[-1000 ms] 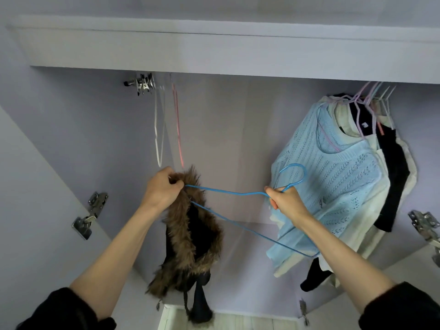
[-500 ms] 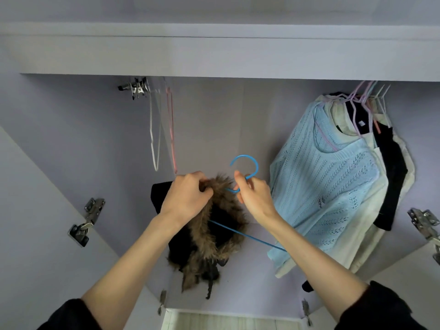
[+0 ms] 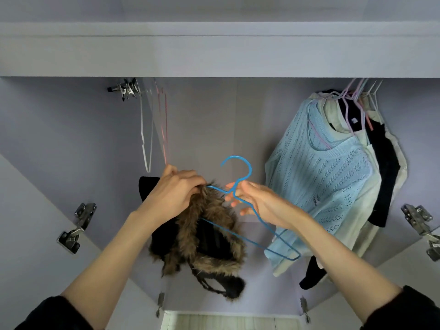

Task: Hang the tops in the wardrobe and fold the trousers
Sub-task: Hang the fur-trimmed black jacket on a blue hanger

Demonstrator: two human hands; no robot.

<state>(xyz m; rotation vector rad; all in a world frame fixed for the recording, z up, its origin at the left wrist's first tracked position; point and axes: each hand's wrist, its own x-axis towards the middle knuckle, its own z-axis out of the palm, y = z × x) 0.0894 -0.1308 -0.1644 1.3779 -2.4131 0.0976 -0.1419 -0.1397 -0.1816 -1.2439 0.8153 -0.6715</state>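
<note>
A black top with a brown fur trim (image 3: 204, 236) hangs in front of the open wardrobe. My left hand (image 3: 173, 194) grips its fur collar at the top. A thin blue wire hanger (image 3: 238, 177) has one arm pushed inside the top, its hook pointing up. My right hand (image 3: 259, 203) holds the hanger just below the hook, by its neck. The hanger's other arm sticks out to the lower right, free of cloth.
Several tops hang at the right on the rail: a light blue knit sweater (image 3: 333, 177) in front, cream and black ones (image 3: 383, 172) behind. Empty white and pink hangers (image 3: 154, 129) hang at the left. Door hinges (image 3: 76, 227) sit on both open doors.
My right hand turned the blue hanger from lying sideways to hook-up and came in close to my left hand. The top's collar now sits over one hanger arm.
</note>
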